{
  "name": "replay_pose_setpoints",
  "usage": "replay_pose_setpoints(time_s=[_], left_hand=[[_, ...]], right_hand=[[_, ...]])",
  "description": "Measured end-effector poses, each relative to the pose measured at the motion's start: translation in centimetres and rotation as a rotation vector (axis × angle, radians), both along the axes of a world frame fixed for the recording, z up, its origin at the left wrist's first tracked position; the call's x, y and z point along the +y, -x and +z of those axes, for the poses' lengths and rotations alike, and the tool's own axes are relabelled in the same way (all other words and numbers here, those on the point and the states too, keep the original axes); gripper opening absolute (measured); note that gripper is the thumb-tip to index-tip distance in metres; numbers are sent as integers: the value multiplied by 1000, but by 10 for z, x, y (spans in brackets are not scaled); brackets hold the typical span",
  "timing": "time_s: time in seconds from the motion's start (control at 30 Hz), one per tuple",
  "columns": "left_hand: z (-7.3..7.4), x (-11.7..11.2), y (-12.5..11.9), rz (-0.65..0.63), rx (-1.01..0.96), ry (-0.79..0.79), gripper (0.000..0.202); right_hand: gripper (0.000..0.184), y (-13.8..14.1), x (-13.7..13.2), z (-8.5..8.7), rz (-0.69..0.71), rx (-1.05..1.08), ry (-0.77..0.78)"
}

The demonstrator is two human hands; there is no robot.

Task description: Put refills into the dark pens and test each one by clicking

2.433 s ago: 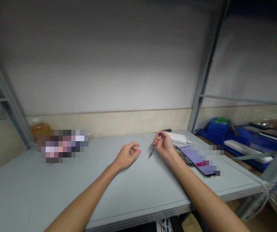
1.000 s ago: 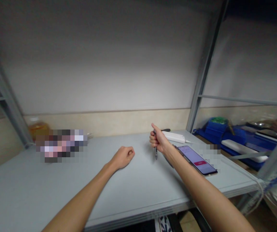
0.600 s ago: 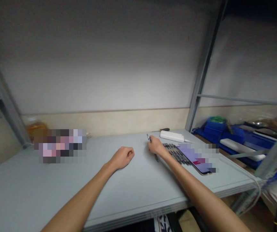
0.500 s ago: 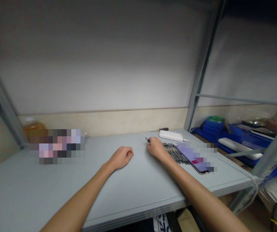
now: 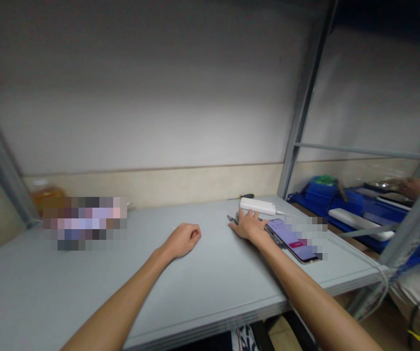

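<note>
The right hand [image 5: 250, 225] is on the right side of the desk [image 5: 195, 287], palm down over a bunch of dark pens [image 5: 276, 239]. Its fingers are spread wide. One silver and black pen [image 5: 230, 219] pokes out by the thumb, but the hand hides most of it, so I cannot tell if the fingers are holding it. The other pens lie between the hand and the phone [image 5: 293, 240]. The left hand [image 5: 185, 240] rests on the desk with its fingers curled in a loose ball. I cannot see inside it, but nothing sticks out.

To do this well, I think the right hand should press softly and stay flat, so the round pens do not roll. Little pushes from the side would line up the ends. It should not bump the phone or the white power strip [image 5: 257, 206], which is just past the fingers. The left hand could help hold the pens steady.

There are a few things that hold stuff. A jar [image 5: 50, 198] at the back left has something yellow-brown in it, but it is blurry. Over to the right, a blue bin [image 5: 317, 192] has something green at its top.
</note>
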State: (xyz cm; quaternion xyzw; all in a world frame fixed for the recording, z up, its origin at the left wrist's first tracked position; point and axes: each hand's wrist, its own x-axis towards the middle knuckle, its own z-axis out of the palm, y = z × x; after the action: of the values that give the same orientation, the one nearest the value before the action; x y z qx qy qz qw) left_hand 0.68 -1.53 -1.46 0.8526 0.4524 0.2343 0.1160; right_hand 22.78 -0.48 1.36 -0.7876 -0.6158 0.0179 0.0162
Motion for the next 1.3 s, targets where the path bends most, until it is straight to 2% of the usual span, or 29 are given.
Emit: replay_pose_setpoints(time_s=[0.2, 0.37, 0.63, 1.3], left_hand=[[1, -1, -1, 5, 8, 8, 22], [2, -2, -2, 6, 12, 4, 22], [2, -2, -1, 4, 16, -1, 22], [5, -5, -2, 2, 17, 4, 22]], right_hand=[[72, -3, 4, -5, 29, 42, -42], [70, -2, 5, -5, 26, -8, -105], [68, 0, 4, -6, 49, 16, -7], [66, -2, 6, -8, 62, 21, -33]])
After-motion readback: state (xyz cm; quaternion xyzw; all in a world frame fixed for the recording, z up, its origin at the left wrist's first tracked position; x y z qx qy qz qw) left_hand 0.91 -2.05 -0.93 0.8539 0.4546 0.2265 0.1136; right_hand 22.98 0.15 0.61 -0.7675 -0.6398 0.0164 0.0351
